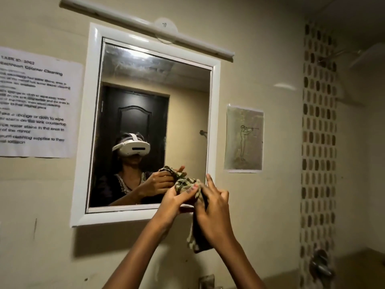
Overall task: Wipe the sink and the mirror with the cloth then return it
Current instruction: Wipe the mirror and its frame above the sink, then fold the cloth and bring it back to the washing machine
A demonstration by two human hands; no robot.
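A white-framed mirror (145,97) hangs on the beige wall. Both my hands are raised at its lower right corner and hold a checked green-and-cream cloth (188,185) between them. My left hand (175,200) grips the bunched top of the cloth. My right hand (212,207) holds the cloth from the right, with two fingers lifted. A tail of the cloth hangs down below my right palm. The cloth sits close to the glass; I cannot tell whether it touches. The sink is out of view.
A white tube light (145,24) runs above the mirror. A printed task sheet (35,103) is taped left of it, a line drawing (243,138) to the right. A patterned tile strip (318,142) and a metal tap handle (320,263) stand at the right.
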